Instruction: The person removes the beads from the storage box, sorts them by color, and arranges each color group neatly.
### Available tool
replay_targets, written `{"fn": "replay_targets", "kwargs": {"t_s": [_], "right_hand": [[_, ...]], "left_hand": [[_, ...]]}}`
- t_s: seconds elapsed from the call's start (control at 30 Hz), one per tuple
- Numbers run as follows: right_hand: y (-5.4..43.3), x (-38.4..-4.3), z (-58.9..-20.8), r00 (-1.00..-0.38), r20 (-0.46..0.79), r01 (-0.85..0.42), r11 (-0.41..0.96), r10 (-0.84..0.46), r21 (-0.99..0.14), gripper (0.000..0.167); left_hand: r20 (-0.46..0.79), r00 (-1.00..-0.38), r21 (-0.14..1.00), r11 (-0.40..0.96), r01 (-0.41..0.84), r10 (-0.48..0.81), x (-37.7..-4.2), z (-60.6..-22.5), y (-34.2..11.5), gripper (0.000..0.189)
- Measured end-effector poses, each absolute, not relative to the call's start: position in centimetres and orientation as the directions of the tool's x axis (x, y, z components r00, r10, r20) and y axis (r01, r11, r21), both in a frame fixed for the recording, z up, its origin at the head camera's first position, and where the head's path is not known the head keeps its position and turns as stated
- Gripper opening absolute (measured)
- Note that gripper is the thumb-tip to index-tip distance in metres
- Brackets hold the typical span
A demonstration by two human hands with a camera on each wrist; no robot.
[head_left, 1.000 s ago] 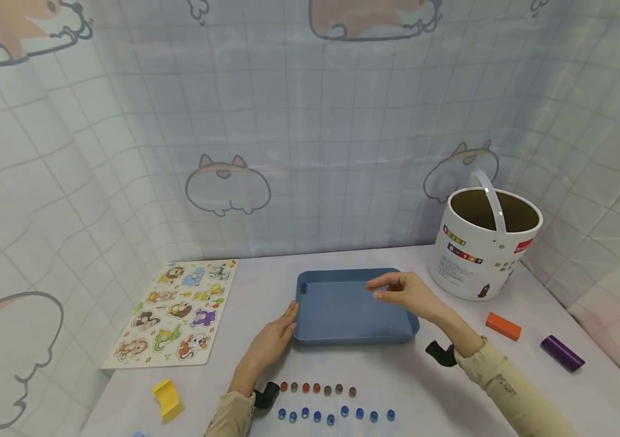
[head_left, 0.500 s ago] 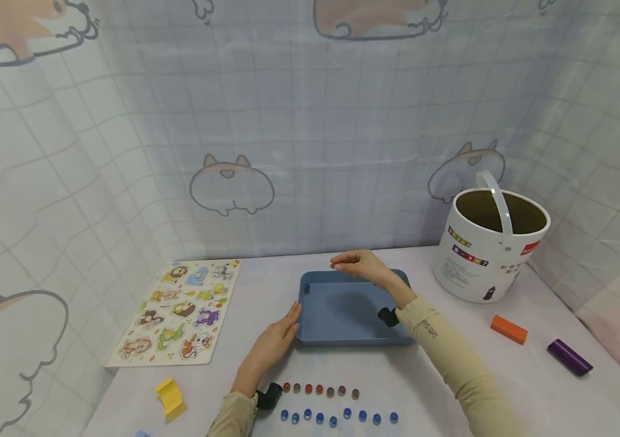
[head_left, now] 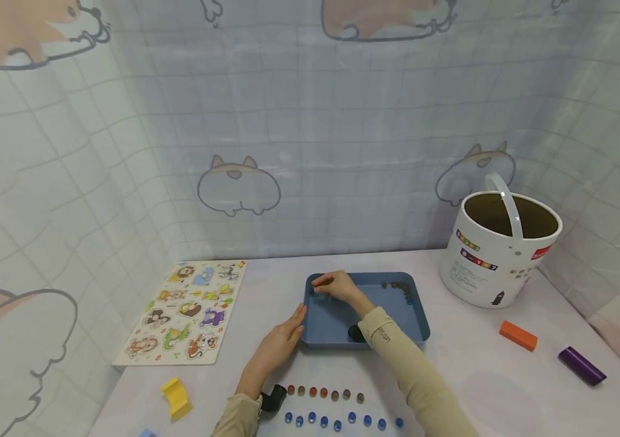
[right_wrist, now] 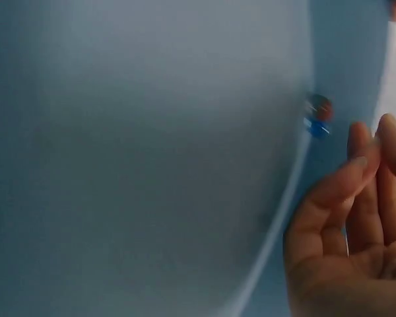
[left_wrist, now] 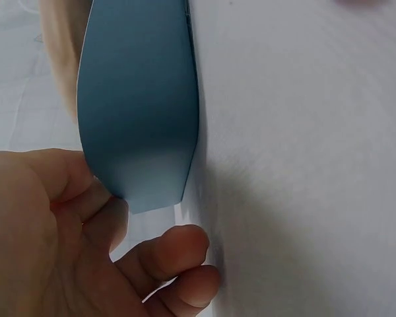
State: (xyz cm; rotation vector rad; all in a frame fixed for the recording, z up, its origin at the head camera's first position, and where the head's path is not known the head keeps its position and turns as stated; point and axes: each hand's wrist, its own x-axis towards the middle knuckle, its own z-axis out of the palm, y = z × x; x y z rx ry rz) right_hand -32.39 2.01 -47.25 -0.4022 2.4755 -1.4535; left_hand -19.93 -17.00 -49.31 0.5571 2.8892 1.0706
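A shallow blue tray (head_left: 343, 343) lies mid-table. My left hand (head_left: 277, 349) holds its left edge; in the left wrist view, fingers (left_wrist: 109, 228) are bent at the tray's outer wall (left_wrist: 138, 99). My right hand (head_left: 338, 286) is over the tray's far left corner. In the right wrist view, its fingertips (right_wrist: 358, 135) are bent close together, with nothing visible between them. Beside them, a blurred blue glass bead (right_wrist: 318, 128) and a brownish one (right_wrist: 319, 107) sit against the tray wall. Several brown beads (head_left: 404, 287) lie in the far right corner.
Reddish-brown beads (head_left: 323, 393) form a row before the tray, with blue beads (head_left: 338, 426) nearer. An animal puzzle board (head_left: 184, 312) and yellow block (head_left: 176, 398) lie left. A white bucket (head_left: 498, 255), orange block (head_left: 518, 335) and purple block (head_left: 582, 366) stand right.
My right hand has moved left across the tray and down to its far left corner, uncovering the brown beads at far right. My left hand stays at the tray edge.
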Motion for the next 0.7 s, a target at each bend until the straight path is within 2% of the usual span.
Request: {"fn": "replay_targets", "kwargs": {"t_s": [0.4, 0.57, 0.7], "right_hand": [[-0.2, -32.1, -48.1, -0.952, 0.044, -0.233, 0.619, -0.304, -0.750, 0.019], [0.3, -31.9, -47.9, -0.938, 0.078, -0.280, 0.605, -0.338, -0.745, 0.013], [1.0, -31.8, -47.0, -0.930, 0.066, -0.269, 0.545, -0.362, -0.795, 0.011]], "left_hand": [[0.122, -0.934, 0.608, 0.719, 0.337, 0.335, -19.8, -49.1, -17.0, 0.049], [0.118, -0.931, 0.605, 0.718, 0.344, 0.347, -19.7, -49.2, -17.0, 0.049], [0.123, -0.929, 0.605, 0.715, 0.350, 0.350, -19.7, -49.2, -17.2, 0.050]]}}
